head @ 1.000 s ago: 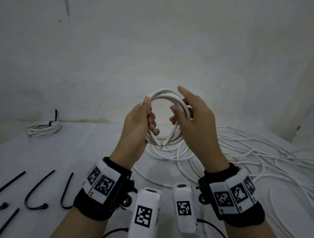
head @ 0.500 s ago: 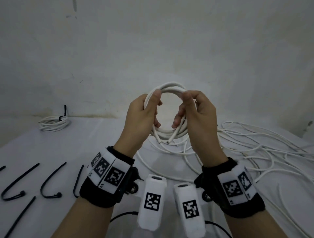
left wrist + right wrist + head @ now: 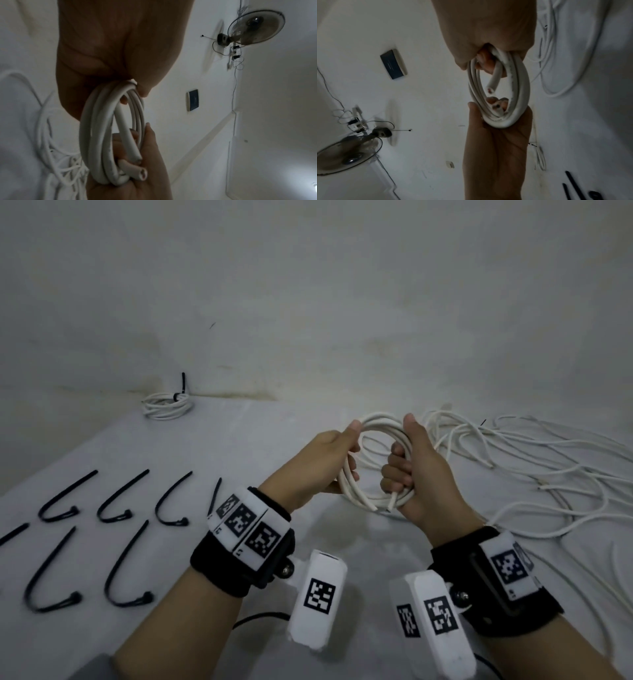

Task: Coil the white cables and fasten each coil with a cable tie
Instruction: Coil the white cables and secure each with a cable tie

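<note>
On the far left of the worktop (image 3: 274,433) lie the loose black cable ties (image 3: 116,501), each bent into a hook and lying with its long axis running away from the person, well apart from the hands; behind them, by the wall, rests a tied coil (image 3: 168,404) with its tie's tail sticking up; the left hand (image 3: 318,463) is curled round the left side of the white cable coil (image 3: 371,463), thumb laid along its upper rim; the coil stands nearly upright between the two hands, held clear of the worktop, both cut ends poking out at its lower edge; the right hand (image 3: 419,470) is wrapped round the right side, fingers hooked through the ring and pinning those ends; off to the right sprawl the uncoiled white cables (image 3: 534,460); the ties sit on the left hand's side, so that hand is the nearer one to fetch a tie, I'd say, while the right alone keeps the loops together.
</note>
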{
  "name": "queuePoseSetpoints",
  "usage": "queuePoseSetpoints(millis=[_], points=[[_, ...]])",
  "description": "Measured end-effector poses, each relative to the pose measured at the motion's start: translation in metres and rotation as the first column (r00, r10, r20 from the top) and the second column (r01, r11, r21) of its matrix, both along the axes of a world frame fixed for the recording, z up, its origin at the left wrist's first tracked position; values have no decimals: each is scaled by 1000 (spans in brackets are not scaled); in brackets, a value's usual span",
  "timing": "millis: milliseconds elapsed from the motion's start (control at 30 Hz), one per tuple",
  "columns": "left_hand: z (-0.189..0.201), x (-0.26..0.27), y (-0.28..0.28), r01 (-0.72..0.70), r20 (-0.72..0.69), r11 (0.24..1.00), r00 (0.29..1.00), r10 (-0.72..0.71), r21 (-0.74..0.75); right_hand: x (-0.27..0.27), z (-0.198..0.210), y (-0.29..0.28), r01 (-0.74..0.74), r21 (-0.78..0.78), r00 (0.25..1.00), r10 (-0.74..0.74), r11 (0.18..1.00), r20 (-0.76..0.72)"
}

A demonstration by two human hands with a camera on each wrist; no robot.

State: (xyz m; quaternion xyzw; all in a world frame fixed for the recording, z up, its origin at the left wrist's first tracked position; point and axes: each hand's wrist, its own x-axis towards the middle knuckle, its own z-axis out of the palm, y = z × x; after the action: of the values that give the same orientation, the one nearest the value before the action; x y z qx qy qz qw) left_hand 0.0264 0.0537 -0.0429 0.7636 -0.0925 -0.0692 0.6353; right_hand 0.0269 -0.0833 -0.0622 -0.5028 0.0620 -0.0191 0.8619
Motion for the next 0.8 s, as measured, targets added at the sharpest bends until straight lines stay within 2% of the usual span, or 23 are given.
queuePoseSetpoints(millis=[133,200,267,333,367,467,533,733,800], points=[[-6,-6,23,21,-19,989,1000,-19,145,-1,-12,9,-40,2,999,40,999,-29],[-1,-4,43,-40,-16,977,999,44,210,0,-13,10,-61,24,997,62,998,-35],[7,2,68,-155,27,931,988,155,329,1,-15,10,-78,40,996,80,996,-31],[11,10,96,-233,46,824,968,245,516,2,-17,9,-91,51,995,92,995,-28],[11,13,108,-237,32,740,960,279,630,3,-17,9,-96,57,995,98,994,-26],[2,17,128,-116,-40,455,947,317,883,4,-19,9,-111,70,993,113,991,-28],[-8,18,130,-35,-70,337,953,295,941,4,-21,8,-121,71,992,123,990,-25],[-31,27,141,-5,-47,192,962,267,981,3,-20,5,-129,79,991,131,988,-15],[-35,28,144,-18,-33,190,964,264,982,4,-20,5,-121,74,992,123,990,-18]])
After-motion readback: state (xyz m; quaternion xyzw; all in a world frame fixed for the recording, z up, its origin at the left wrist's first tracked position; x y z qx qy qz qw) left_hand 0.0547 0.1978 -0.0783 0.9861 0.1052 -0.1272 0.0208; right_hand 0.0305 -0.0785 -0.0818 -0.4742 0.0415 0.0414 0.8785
